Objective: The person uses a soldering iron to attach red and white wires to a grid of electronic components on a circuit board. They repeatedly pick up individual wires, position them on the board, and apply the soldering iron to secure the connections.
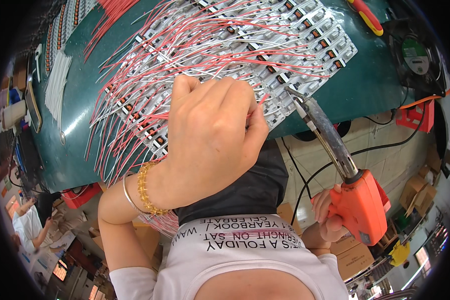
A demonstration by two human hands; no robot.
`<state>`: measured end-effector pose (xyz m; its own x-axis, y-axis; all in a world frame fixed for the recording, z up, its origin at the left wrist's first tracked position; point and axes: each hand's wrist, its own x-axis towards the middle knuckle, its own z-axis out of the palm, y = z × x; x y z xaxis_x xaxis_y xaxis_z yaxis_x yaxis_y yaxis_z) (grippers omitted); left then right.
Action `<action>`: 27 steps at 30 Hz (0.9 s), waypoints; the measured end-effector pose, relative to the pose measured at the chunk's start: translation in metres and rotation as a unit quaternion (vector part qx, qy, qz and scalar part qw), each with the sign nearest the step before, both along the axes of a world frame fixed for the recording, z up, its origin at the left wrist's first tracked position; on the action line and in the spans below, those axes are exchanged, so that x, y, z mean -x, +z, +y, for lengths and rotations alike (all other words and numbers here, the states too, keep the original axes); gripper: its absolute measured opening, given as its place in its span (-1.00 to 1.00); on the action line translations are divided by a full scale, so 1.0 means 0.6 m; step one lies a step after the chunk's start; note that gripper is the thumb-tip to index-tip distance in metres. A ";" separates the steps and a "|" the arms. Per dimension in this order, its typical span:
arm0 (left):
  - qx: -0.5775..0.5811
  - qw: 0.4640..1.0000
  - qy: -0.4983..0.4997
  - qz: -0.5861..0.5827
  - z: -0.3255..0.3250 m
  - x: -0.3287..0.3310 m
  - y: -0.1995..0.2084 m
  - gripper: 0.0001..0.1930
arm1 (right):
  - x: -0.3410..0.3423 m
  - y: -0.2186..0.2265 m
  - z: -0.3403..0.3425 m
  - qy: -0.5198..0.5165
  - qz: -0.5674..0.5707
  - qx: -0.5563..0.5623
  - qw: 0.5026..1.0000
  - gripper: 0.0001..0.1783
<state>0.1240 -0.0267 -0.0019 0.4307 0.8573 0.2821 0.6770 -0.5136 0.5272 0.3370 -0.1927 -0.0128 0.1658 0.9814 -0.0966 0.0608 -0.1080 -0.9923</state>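
Head view, single frame. Left hand (210, 135) sits at centre, back of the hand up, fingers curled in; thumb and forefinger appear pinched on a red wire (257, 102) at the near edge of the component panel (265, 55), though the knuckles hide most of the contact. A beaded bracelet (146, 190) and a thin bangle (129, 196) ring that wrist.

Right hand (330, 215), lower right, is wrapped around the orange grip of a soldering gun (357, 200). Its long metal barrel slants up-left, and the tip (291, 92) rests at the panel's near edge, just beside the left fingertips.

Panel fills the upper centre: rows of small white parts, covered by a fan of red and white wires spreading to the lower left. It lies on a green mat (365, 80). A bundle of white tubing (57, 82) lies at far left; a red-and-yellow tool handle (366, 15) at the top right; a small black fan (415, 55) at right.
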 end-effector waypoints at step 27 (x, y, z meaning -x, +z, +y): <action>-0.049 0.998 -0.035 -0.029 -0.003 -0.001 -0.014 -0.81 | -0.043 -0.022 -0.049 -0.019 -0.121 -0.004 0.993 -0.32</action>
